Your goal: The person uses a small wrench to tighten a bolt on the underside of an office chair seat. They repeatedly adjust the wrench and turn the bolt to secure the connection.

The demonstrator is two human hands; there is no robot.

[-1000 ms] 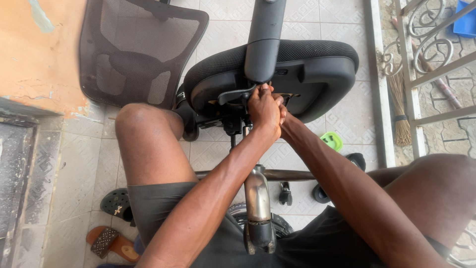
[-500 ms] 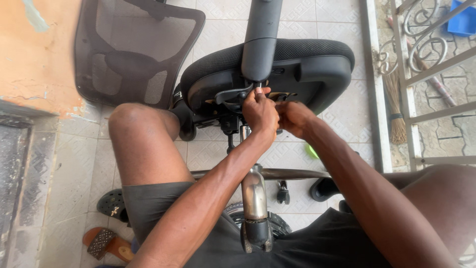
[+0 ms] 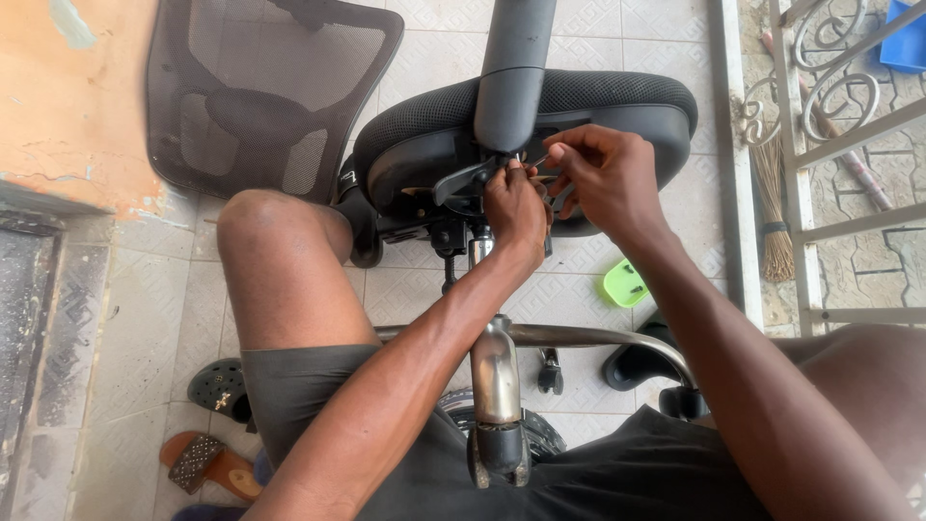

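Tiled floor (image 3: 617, 19), w/ orange wall at left: left hand (image 3: 516, 207) & right hand (image 3: 603, 174), fingers pinched together, work at upturned office chair's (image 3: 424, 145) underside; mesh backrest (image 3: 260, 92) lies beside it.

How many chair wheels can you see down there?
2 that show clearly: one caster under the chrome base arm near the middle, another caster at the arm's right end. More may be hidden behind the person's legs and arms.

Count: one black padded chair seat (image 3: 617, 101), one black mesh backrest (image 3: 260, 96), two hands, one straw broom (image 3: 772, 207), one green plastic lid (image 3: 625, 283).
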